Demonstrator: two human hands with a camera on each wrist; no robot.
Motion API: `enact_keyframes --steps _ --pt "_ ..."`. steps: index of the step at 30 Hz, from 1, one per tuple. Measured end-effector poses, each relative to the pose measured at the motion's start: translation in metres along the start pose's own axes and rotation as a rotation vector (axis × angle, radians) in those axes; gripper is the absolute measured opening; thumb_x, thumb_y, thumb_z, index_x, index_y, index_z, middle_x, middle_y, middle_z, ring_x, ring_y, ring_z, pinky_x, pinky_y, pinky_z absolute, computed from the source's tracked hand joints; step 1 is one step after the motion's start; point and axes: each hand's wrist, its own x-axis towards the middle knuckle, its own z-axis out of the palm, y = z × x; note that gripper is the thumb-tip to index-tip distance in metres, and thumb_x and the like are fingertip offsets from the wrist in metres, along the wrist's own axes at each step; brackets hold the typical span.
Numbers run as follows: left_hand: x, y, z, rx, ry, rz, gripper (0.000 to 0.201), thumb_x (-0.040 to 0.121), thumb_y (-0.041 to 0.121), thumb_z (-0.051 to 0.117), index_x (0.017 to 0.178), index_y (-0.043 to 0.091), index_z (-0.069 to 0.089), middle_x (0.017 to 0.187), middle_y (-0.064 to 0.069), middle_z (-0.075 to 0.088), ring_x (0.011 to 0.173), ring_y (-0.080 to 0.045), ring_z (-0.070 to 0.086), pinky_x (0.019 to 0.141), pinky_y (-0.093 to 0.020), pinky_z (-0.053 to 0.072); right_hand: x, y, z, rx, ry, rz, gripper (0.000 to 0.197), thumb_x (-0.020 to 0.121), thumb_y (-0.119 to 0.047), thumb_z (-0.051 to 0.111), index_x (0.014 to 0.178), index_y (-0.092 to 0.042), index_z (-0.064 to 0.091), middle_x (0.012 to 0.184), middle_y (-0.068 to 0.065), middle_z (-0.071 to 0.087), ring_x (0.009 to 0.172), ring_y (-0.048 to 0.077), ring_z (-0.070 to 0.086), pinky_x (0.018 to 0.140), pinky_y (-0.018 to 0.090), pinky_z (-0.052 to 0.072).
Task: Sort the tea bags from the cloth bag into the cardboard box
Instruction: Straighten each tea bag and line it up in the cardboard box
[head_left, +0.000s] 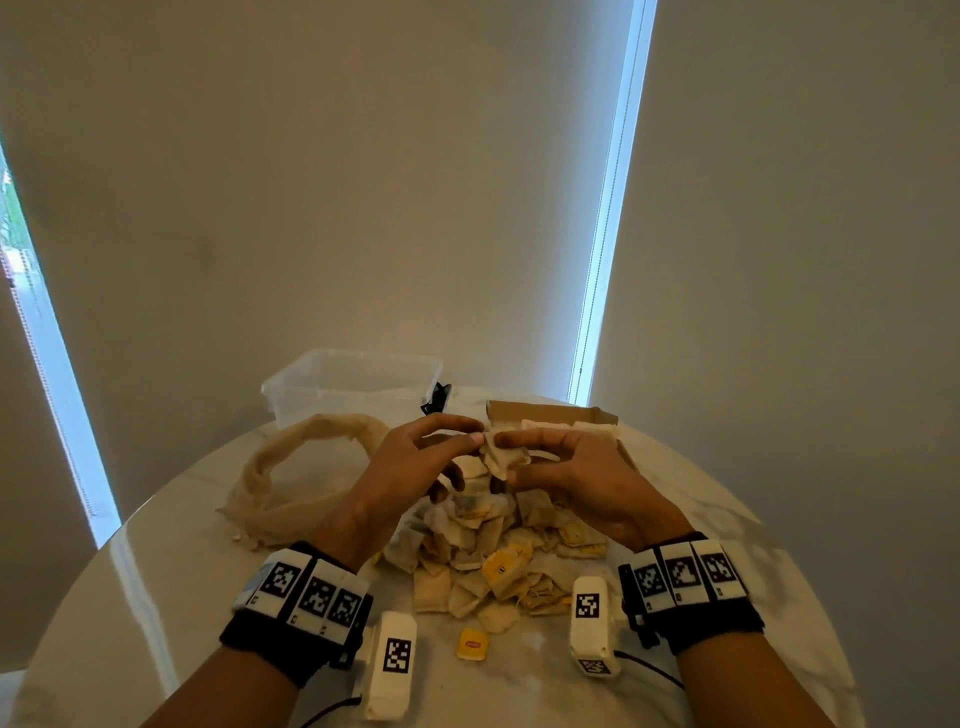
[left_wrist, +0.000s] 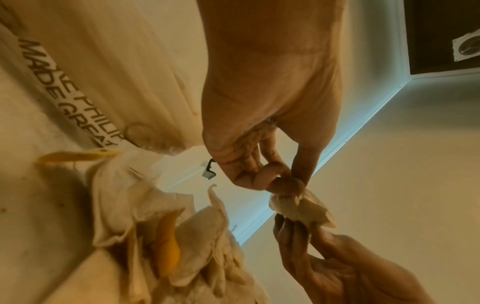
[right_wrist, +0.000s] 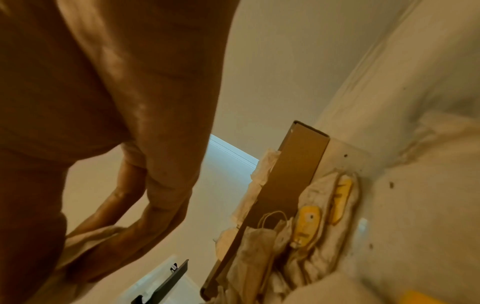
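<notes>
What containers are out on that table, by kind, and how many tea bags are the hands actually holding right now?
Cloth bag: 1
Clear plastic tub: 1
Cardboard box: 1
Tea bag pinched between left hand and right hand: 1
Total: 4

1. In the left wrist view, at the upper left of the frame, the cloth bag (left_wrist: 85, 67) carries black capital lettering on a pale strip; the parts that can be read are "MADE", "PHILIP" and "GREAT", with the rest cut off or folded under.
2. In the head view, at the bottom centre, a yellow tag (head_left: 472, 645) on the table (head_left: 156, 597) bears a small red logo, too small to read.
3. The wrist bands show black-and-white square code markers (head_left: 315, 594), without letters.
</notes>
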Motion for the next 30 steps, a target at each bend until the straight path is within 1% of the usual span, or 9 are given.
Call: enact_keyframes --steps 2,6,9,13,16,21,24,27,30 --pt "-0.001 0.000 0.003 -0.038 0.000 0.009 0.018 0.099 0.025 0.073 0.116 0.022 0.078 0.104 -0.004 0.080 0.072 -0.019 0.067 0.055 -0.027 0.047 0.001 0.002 0.002 -0.042 0.040 -0.009 0.029 0.093 -0.013 0.079 0.122 -0.017 0.080 0.123 0.002 0.078 0.118 0.023 0.073 0.101 0.042 0.060" --pt "0.000 0.000 0.002 0.000 -0.004 0.034 0.029 0.097 0.030 0.074 0.127 0.030 0.073 0.118 0.003 0.078 0.091 -0.016 0.076 0.064 -0.027 0.056 -0.002 -0.003 0.002 0.067 0.094 0.029 0.025 0.101 -0.024 0.070 0.121 -0.012 0.079 0.116 0.005 0.080 0.112 0.022 0.075 0.083 0.025 0.061" --pt "0.002 -0.002 0.002 0.095 -0.036 0.040 0.049 0.093 0.038 0.078 0.139 0.038 0.061 0.127 0.012 0.069 0.106 -0.008 0.073 0.077 -0.024 0.062 0.000 -0.002 0.002 0.144 0.096 0.047 0.031 0.104 -0.032 0.066 0.122 -0.010 0.078 0.120 0.008 0.079 0.117 0.023 0.073 0.097 0.036 0.061" --pt "0.003 -0.005 0.006 0.065 -0.060 0.001 0.044 0.093 0.027 0.080 0.135 0.022 0.064 0.116 -0.002 0.078 0.100 -0.013 0.077 0.084 -0.030 0.064 0.007 0.005 0.004 0.193 0.144 0.088 0.034 0.103 -0.038 0.066 0.122 -0.011 0.078 0.121 0.009 0.078 0.122 0.028 0.070 0.106 0.047 0.057" --pt "0.005 -0.008 0.004 -0.041 -0.006 -0.022 0.036 0.094 0.015 0.079 0.128 0.012 0.066 0.107 -0.009 0.081 0.098 -0.023 0.079 0.088 -0.038 0.065 0.009 0.006 0.006 0.265 0.128 0.099 0.031 0.104 -0.029 0.066 0.125 -0.008 0.075 0.123 0.010 0.077 0.122 0.029 0.071 0.106 0.045 0.058" --pt "0.006 -0.008 0.003 -0.068 0.038 -0.032 0.033 0.097 0.012 0.075 0.128 0.018 0.065 0.113 -0.008 0.079 0.099 -0.021 0.078 0.085 -0.038 0.065 0.008 0.006 0.008 0.308 -0.004 0.107 0.041 0.099 -0.012 0.071 0.139 -0.008 0.063 0.129 0.014 0.075 0.122 0.030 0.072 0.102 0.041 0.060" --pt "0.006 -0.007 0.003 -0.080 0.064 -0.036 0.037 0.097 0.012 0.074 0.131 0.022 0.063 0.118 -0.010 0.076 0.102 -0.022 0.077 0.085 -0.038 0.065 0.009 0.007 0.008 0.327 0.026 0.107 0.051 0.092 0.001 0.075 0.138 -0.012 0.057 0.123 0.018 0.076 0.116 0.033 0.074 0.096 0.041 0.063" --pt "0.005 -0.007 0.003 -0.163 0.008 -0.060 0.044 0.095 0.011 0.077 0.134 0.024 0.059 0.119 -0.011 0.075 0.103 -0.024 0.078 0.086 -0.038 0.065 0.008 0.010 0.005 0.361 0.072 0.098 0.049 0.095 0.006 0.069 0.138 -0.016 0.058 0.120 0.021 0.076 0.114 0.037 0.074 0.092 0.043 0.065" --pt "0.005 -0.007 0.001 -0.172 -0.059 -0.070 0.046 0.091 0.006 0.080 0.132 0.020 0.064 0.120 -0.011 0.076 0.106 -0.025 0.077 0.088 -0.034 0.063 0.008 0.010 0.004 0.332 0.043 0.105 0.036 0.100 0.001 0.064 0.134 -0.010 0.065 0.124 0.022 0.075 0.118 0.037 0.072 0.098 0.044 0.062"
